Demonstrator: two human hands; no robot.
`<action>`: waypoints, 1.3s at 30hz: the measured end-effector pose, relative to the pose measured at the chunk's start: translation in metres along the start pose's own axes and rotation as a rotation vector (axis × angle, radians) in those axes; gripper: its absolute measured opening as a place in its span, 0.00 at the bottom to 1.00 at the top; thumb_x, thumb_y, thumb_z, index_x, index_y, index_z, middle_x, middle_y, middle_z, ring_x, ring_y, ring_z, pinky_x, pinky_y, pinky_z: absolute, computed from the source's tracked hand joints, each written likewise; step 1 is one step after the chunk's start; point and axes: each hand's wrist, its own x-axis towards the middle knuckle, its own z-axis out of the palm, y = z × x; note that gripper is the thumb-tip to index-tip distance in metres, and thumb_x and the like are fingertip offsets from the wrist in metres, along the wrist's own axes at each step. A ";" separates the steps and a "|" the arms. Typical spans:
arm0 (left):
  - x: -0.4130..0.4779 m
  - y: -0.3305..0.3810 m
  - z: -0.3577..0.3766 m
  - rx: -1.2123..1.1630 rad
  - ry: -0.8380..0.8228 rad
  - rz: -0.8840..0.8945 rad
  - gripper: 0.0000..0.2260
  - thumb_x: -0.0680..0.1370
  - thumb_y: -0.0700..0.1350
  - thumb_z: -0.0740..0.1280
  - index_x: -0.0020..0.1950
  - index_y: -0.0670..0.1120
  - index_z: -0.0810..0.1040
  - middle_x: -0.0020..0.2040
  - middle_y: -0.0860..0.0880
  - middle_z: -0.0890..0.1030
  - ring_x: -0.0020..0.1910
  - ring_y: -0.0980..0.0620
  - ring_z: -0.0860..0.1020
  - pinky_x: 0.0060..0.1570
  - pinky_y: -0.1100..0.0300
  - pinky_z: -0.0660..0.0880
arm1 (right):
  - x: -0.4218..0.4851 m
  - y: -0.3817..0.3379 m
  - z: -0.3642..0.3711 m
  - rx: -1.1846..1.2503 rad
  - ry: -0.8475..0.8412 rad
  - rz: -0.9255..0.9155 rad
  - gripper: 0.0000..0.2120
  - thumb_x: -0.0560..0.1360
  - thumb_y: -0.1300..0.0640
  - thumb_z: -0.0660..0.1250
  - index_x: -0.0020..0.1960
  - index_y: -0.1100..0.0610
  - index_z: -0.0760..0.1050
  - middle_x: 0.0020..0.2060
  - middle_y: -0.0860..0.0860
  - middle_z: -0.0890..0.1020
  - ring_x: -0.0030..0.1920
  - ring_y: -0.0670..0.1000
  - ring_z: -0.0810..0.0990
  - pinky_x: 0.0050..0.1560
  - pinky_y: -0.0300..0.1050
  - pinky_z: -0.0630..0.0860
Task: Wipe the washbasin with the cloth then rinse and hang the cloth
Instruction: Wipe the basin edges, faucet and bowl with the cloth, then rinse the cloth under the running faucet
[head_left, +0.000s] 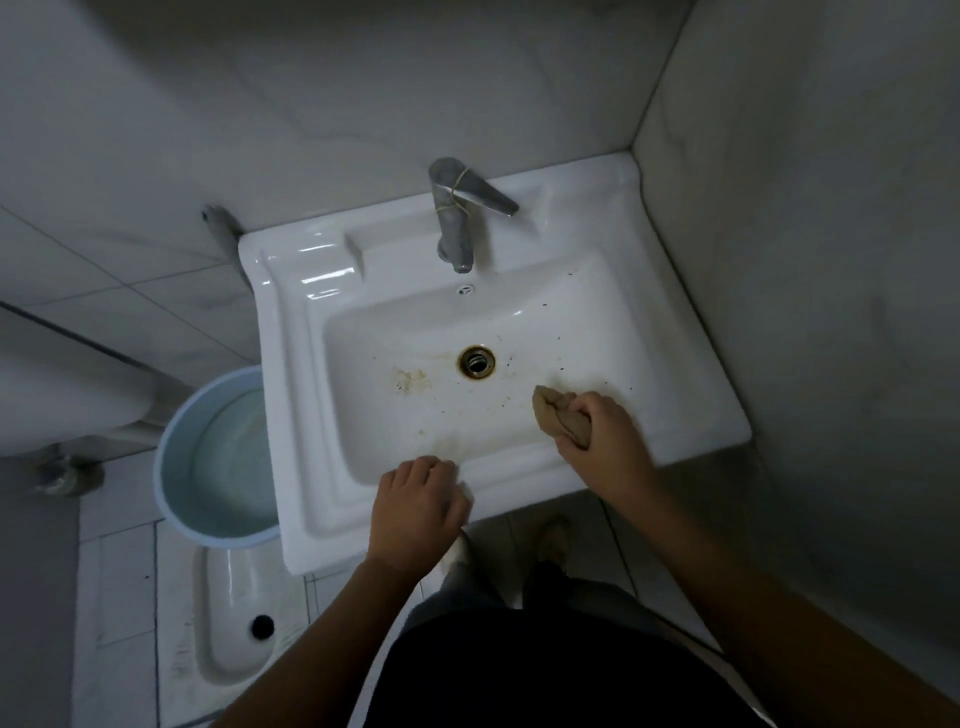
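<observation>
Right hand (605, 441) clenched on bunched cloth (561, 421) inside washbasin (691, 415), near right – left hand (421, 506) curled, gripping nothing, on near rim – risk: smearing stains (413, 379) left of drain (476, 362).

A washbasin (291, 364) sits in a wall corner, its tap (454, 218) behind the drain (476, 360). Right of the drain, the right hand (605, 431) presses a cloth (561, 418) into the bowl; the left hand (418, 506) rests on the front rim. A bucket (171, 457) stands left of the basin.
</observation>
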 end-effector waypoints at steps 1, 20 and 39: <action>-0.001 -0.005 -0.003 0.004 -0.020 0.023 0.12 0.80 0.53 0.60 0.55 0.49 0.80 0.50 0.52 0.81 0.47 0.50 0.77 0.47 0.57 0.72 | -0.004 0.002 0.000 -0.062 0.006 -0.004 0.18 0.73 0.53 0.73 0.60 0.54 0.73 0.54 0.50 0.76 0.55 0.50 0.74 0.55 0.46 0.76; 0.144 0.016 -0.099 -0.147 0.324 -0.133 0.12 0.78 0.51 0.66 0.59 0.48 0.80 0.53 0.51 0.84 0.51 0.48 0.81 0.44 0.55 0.78 | 0.083 -0.022 -0.031 0.384 -0.011 0.147 0.10 0.70 0.49 0.71 0.50 0.49 0.79 0.41 0.47 0.83 0.36 0.49 0.85 0.36 0.52 0.85; 0.298 0.029 -0.127 0.258 0.441 0.165 0.20 0.76 0.60 0.66 0.56 0.45 0.79 0.55 0.43 0.79 0.51 0.42 0.76 0.39 0.55 0.74 | 0.152 -0.063 -0.048 0.317 -0.056 0.047 0.10 0.72 0.48 0.70 0.52 0.49 0.80 0.42 0.43 0.82 0.42 0.42 0.80 0.38 0.37 0.72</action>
